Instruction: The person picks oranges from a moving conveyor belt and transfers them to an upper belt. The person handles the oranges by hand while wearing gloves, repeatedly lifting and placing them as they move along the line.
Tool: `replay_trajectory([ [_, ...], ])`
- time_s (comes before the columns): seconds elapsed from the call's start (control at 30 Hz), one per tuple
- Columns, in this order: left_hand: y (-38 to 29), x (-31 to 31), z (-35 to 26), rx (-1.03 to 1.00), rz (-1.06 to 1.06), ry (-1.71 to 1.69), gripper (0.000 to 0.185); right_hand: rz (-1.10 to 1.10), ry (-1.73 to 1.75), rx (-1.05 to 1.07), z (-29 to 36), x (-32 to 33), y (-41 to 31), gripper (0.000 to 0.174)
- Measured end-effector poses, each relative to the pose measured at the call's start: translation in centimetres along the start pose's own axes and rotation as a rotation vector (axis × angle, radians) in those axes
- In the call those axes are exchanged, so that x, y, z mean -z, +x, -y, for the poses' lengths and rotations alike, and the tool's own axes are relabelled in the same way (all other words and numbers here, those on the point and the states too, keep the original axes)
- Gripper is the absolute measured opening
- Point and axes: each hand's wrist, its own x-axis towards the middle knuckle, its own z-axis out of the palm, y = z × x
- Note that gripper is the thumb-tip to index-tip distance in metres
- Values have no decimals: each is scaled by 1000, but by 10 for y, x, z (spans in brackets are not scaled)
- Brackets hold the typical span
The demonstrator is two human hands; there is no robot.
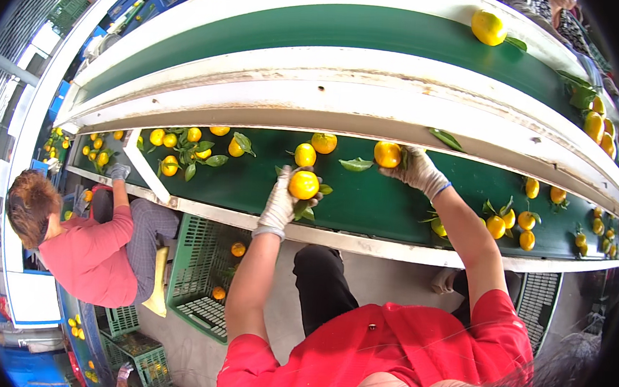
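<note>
My left hand [284,197], in a pale knit glove, holds an orange citrus fruit [304,185] with green leaves over the near part of a green conveyor belt [363,198]. Farther right, my gloved right hand [417,172] has its fingers around another citrus fruit [387,154] near the belt's far side. A loose leaf [355,165] lies between the hands. Two fruits [305,155] rest just beyond my left hand. On the belt to the left sits a leafy cluster of fruits [193,149]; more fruits [495,227] lie to the right, partly behind my right forearm.
A white rail [349,101] separates this belt from an upper green belt [322,28] carrying a large fruit [489,27]. A green plastic crate [194,277] with a few fruits stands below on the left. A co-worker [92,253] sits at the left; another crate [537,309] stands right.
</note>
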Motion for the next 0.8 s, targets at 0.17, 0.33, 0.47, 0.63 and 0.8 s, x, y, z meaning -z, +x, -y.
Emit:
replay_trajectory([
  [0.17, -9, -9, -26, -105, -20, 73, 45, -115, -347, 204, -7, 47, -17, 37],
  [0.33, 18, -28, -64, -176, 152, 867, 26, -359, -1825, 377, 3, -7, 26, 37],
  [0.47, 111, -63, -66, -766, -167, 1510, 30, -279, -2040, 262, -14, -27, 68, 67],
  [0.63, 172, -74, -31, -582, -294, 1772, 39, 19, -836, 186, 44, 56, 39, 72],
  [0.8, 153, -73, 4, -378, -71, 793, 49, 252, -105, -27, 28, 62, -39, 78],
])
